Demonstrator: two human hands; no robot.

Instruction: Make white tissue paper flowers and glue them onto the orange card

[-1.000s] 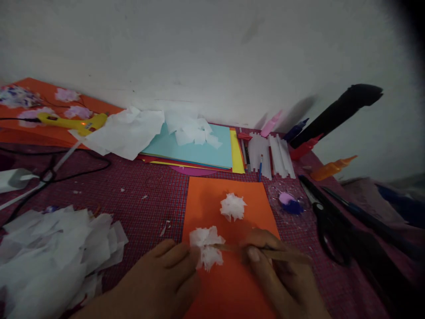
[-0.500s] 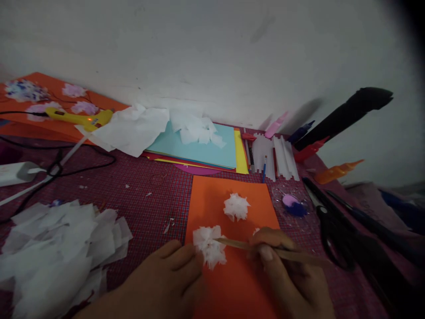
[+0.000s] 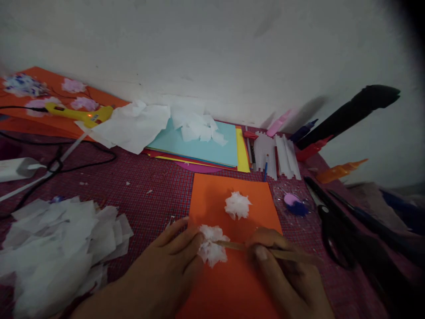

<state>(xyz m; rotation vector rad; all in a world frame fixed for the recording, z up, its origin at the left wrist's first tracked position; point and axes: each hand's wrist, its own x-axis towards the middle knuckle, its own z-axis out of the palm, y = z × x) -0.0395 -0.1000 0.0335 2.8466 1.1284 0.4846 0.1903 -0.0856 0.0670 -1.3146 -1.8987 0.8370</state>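
Observation:
My right hand (image 3: 285,266) is closed around a thin wooden stick (image 3: 234,245). The stick's tip presses into the middle of a ruffled white tissue-paper flower (image 3: 212,254) on an orange sheet of paper (image 3: 215,195). My left hand (image 3: 169,261) lies over the sheet's left side, fingers stretched out and fingertips against that flower's left edge. Farther up the sheet sits a second white tissue flower (image 3: 237,205). A loose pile of white tissue squares (image 3: 63,252) is left of my left hand.
A yellow glue gun (image 3: 83,116) with its light on rests on the back left. Coloured paper sheets (image 3: 206,150) are stacked at the back. To the right are a palette with pink and blue paint (image 3: 295,204), black-handled scissors (image 3: 327,221), glue sticks (image 3: 285,159) and an orange paint tube (image 3: 341,172).
My left hand has slid slightly up, with its fingers straighter beside the flower. The stick stays in the flower's middle. A bit of white near my right hand is now hidden.

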